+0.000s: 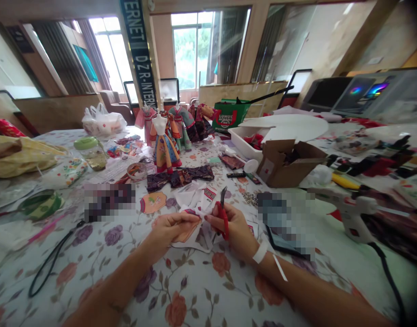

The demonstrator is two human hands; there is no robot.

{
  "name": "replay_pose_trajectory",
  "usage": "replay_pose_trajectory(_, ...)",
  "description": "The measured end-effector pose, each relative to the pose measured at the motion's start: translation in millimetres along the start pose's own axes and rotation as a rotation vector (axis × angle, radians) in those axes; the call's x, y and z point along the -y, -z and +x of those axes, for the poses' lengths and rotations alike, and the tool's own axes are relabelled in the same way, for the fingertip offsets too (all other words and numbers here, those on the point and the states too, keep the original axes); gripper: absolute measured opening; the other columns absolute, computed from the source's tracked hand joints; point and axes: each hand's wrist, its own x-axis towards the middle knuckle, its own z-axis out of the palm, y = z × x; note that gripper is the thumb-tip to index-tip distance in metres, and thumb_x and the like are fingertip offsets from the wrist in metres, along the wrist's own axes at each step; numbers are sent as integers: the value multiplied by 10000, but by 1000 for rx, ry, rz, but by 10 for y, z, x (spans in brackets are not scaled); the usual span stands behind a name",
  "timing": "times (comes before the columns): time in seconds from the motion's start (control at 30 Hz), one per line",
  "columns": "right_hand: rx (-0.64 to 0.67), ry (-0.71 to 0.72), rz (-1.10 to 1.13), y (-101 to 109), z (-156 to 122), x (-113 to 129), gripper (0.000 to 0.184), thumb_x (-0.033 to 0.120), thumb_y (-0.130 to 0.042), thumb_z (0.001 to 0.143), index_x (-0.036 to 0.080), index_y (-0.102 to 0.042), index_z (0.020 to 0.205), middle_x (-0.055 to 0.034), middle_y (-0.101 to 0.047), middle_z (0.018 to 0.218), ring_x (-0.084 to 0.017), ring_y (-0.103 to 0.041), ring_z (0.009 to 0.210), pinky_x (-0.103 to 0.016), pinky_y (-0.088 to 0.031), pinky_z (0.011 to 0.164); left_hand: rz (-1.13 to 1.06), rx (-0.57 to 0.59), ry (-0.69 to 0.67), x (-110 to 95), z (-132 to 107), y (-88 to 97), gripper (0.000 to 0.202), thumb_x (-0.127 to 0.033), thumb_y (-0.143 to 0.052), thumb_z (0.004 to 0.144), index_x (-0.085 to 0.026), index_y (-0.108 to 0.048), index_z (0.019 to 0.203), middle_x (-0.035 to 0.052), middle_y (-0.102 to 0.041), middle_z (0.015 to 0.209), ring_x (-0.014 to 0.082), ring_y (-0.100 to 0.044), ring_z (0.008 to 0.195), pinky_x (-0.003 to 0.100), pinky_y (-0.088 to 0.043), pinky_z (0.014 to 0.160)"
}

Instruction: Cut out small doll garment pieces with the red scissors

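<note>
Over the flowered tablecloth, my left hand is closed in a pinch on an orange fabric piece with a white margin. My right hand has its fingers through the loops of red-handled scissors, whose dark blades point up and away. The thumb and fingertip of that hand meet close to the fabric's right edge; whether they pinch it I cannot tell. Just beyond my left hand lies a similar orange cut piece. Clear plastic packaging lies behind both hands.
Small dressed dolls or dress forms stand at the back. Dark patterned fabric lies before them. To the right are a phone, an opened cardboard box and a white glue gun with its cord. A green-lidded jar stands left.
</note>
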Motion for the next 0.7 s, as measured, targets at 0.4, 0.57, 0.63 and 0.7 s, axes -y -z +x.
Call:
replay_pose_trajectory(0.4,35,-1,-5,-6,-31,4,329,318,-788,653,186,-489,625,63,-516,520,-90,-447,469,-218,-327,456,168,-41,-63,-69,-32,5,235,-346,-690,754,-165,-751,891,50,-670,772,141,-558,662,238,-389,605)
replay_pose_trajectory(0.57,86,-43,-8,12,-42,-20,295,344,-773,671,177,-530,670,15,-614,626,-94,-484,482,-221,-373,461,230,-147,-157,-144,-38,37,220,-257,-730,711,-169,-720,913,19,-637,718,122,-519,622,233,-397,608)
replay_pose_trajectory(0.63,158,-81,-55,47,-55,-17,267,388,-725,724,178,-562,726,18,-598,580,-102,-487,459,-220,-373,440,307,-199,-200,-159,-35,64,265,-229,-732,705,-180,-713,965,28,-660,784,143,-555,686,242,-421,656)
replay_pose_trajectory(0.7,259,-110,-104,96,-70,16,282,443,-672,765,177,-580,765,8,-594,581,-116,-493,456,-216,-357,405,370,-223,-243,-169,-30,88,291,-214,-722,711,-194,-712,1001,47,-688,889,180,-596,798,261,-444,732)
